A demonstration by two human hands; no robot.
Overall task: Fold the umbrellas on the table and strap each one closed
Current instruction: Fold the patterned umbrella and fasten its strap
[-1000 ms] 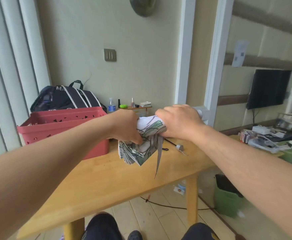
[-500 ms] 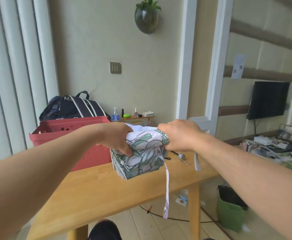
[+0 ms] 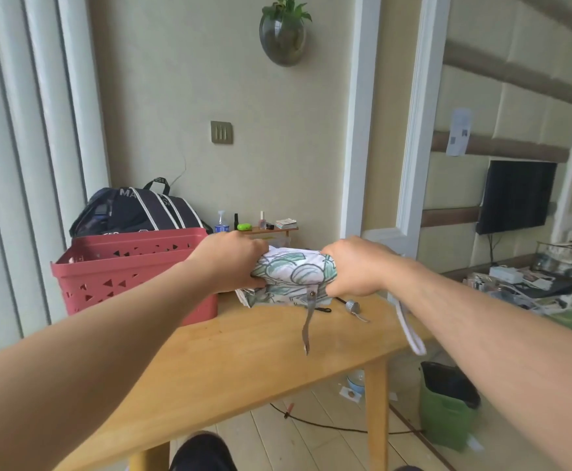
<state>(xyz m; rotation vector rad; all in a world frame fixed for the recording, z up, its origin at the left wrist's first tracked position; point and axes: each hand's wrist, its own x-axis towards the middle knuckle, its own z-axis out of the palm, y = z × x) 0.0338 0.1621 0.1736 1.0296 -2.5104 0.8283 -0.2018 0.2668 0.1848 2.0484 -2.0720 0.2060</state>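
- Hands are seen at the centre of the frame, both closed around a folded umbrella (image 3: 293,277) with a white canopy printed in green leaves.
- The left hand (image 3: 232,261) is wrapped round the left end of the bundle, its fingers curled under the fabric.
- The right hand (image 3: 354,266) is clenched round the right end, knuckles facing the camera.
- The umbrella is held lying level, just above the far part of a wooden table (image 3: 244,362); whether its lower folds touch the tabletop cannot be told.
- A grey closing strap (image 3: 308,317) with a metal snap is seen hanging loose from the lower edge of the canopy, down over the tabletop.
- A white wrist loop (image 3: 410,331) is seen dangling below the right wrist, right of centre.
- A red plastic basket (image 3: 125,277) with triangular cut-outs is set on the table at the left of the frame, just beside the left hand.
- A dark backpack (image 3: 135,209) with white stripes is seen behind the basket.
- A small metal piece (image 3: 352,305) lies on the tabletop below the right hand.
- A hanging planter (image 3: 283,32) is fixed to the wall at the upper centre.
- A green bin (image 3: 447,409) stands on the floor at the lower right.
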